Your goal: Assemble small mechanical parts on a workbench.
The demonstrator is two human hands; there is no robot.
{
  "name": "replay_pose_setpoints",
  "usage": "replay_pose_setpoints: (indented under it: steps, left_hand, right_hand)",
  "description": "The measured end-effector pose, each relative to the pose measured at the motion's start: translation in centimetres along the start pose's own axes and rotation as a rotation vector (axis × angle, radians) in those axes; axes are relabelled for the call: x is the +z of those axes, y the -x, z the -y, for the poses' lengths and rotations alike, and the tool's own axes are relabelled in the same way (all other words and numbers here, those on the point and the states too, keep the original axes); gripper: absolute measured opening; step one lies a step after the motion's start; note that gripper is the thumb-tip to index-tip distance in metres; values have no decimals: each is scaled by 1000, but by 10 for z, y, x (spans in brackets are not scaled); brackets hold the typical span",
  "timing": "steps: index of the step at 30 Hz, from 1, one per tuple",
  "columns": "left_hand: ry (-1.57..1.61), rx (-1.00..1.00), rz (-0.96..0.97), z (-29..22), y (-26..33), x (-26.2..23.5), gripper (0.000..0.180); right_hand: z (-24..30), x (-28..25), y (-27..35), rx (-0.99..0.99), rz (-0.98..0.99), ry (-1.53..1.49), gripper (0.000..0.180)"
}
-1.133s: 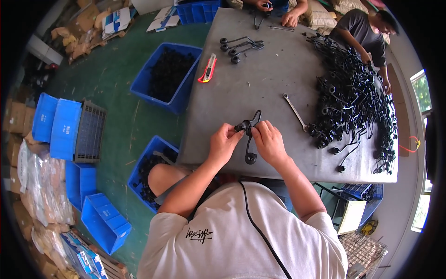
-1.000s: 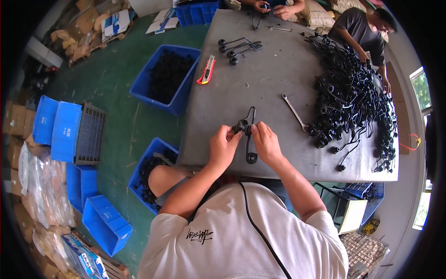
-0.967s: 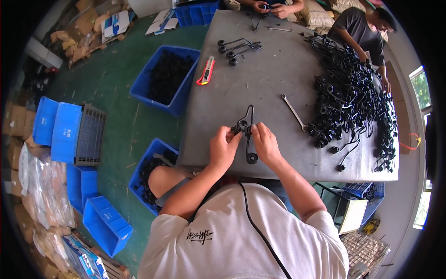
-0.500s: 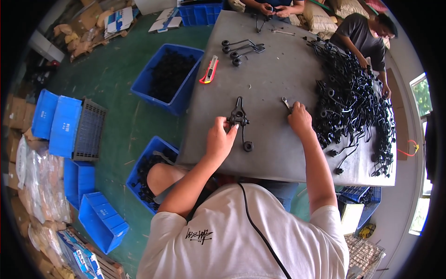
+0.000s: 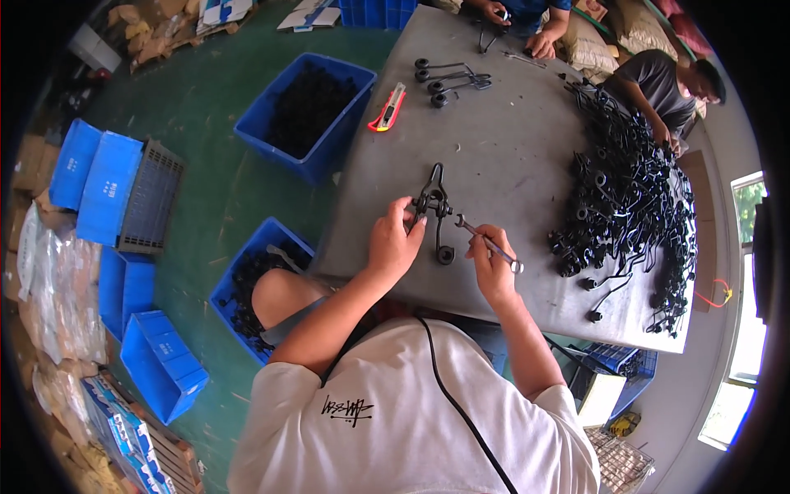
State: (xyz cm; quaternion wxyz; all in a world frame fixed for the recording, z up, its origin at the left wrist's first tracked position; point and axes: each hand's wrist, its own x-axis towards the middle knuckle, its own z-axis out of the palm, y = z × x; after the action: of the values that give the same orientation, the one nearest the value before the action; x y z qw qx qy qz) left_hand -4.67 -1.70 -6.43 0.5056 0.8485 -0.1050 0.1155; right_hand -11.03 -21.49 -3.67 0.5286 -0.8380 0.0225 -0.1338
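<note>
My left hand (image 5: pixel 397 244) is closed on a black metal link part (image 5: pixel 439 200), which has a narrow loop at its far end and a round bushing at its near end. My right hand (image 5: pixel 494 265) grips a combination wrench (image 5: pixel 471 227) around its shaft. The wrench's open jaw points toward the bolt on the side of the part, with a small gap between them. A ring end shows past the right side of my hand.
A large pile of black link parts (image 5: pixel 625 189) covers the table's (image 5: pixel 510 148) right side. Several finished-looking links (image 5: pixel 453 81) and a red utility knife (image 5: pixel 388 109) lie farther off. Blue bins (image 5: pixel 306 115) of black parts stand at left. Two people work at the far edge.
My right hand has lifted the wrench off the table and brought it left and nearer, beside the link part. My left hand still holds the part. The whole view has shifted slightly.
</note>
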Motion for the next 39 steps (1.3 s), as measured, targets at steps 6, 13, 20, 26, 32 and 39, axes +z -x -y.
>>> replay_pose_setpoints:
  steps: [6,13,20,26,32,39]
  left_hand:
    - [5,-36,16,-2,1,-3,46]
    - [49,-83,87,-4,1,-11,43]
    - [15,109,67,-1,-4,-2,43]
    - [127,-184,67,6,-4,-60,42]
    - [-38,-242,-210,121,-1,-231,46]
    - [-357,-602,-318,293,100,-367,48]
  right_hand:
    - [23,4,-8,-282,76,209,13]
    - [28,13,-20,-220,93,149,13]
    - [-7,-10,-107,536,278,-438,30]
    - [-13,-9,-121,401,102,313,37]
    - [-24,-115,-41,-142,-545,632,18]
    - [-71,-229,60,584,-650,1238,49]
